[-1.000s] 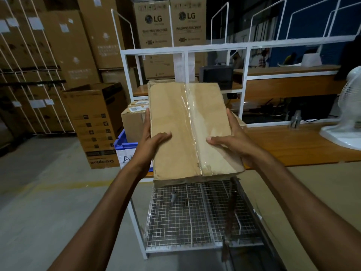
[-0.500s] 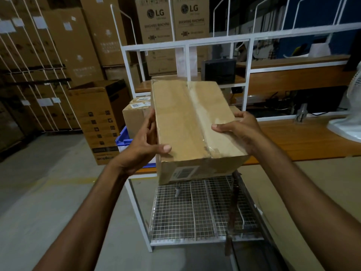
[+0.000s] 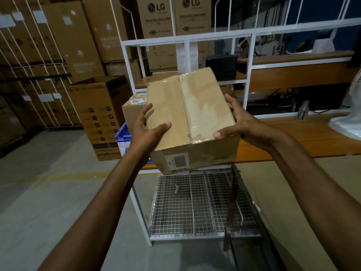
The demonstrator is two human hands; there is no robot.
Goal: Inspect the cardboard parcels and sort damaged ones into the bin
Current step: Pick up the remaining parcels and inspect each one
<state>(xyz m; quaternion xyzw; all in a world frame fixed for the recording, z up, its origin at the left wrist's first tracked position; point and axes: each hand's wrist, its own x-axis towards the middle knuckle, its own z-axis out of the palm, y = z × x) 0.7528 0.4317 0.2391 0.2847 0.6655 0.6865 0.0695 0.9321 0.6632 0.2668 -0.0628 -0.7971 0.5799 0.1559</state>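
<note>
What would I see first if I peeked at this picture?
First you'd see the taped cardboard box in the middle, held up by the left hand and the right hand, one on each side. Under it is a wire shelf. Far behind stand tall washing machine cartons.

**The bench, the shelves and the floor**

A long wooden bench (image 3: 304, 137) runs to the right, inside a white metal frame (image 3: 248, 75). On its right end stands the base of a white fan (image 3: 349, 124). At its left end sits a blue bin (image 3: 121, 136), and a cardboard parcel (image 3: 132, 114) is in it. Below is a wire mesh shelf (image 3: 195, 208). An open brown carton (image 3: 99, 118) stands on the grey floor (image 3: 48, 192).
</note>
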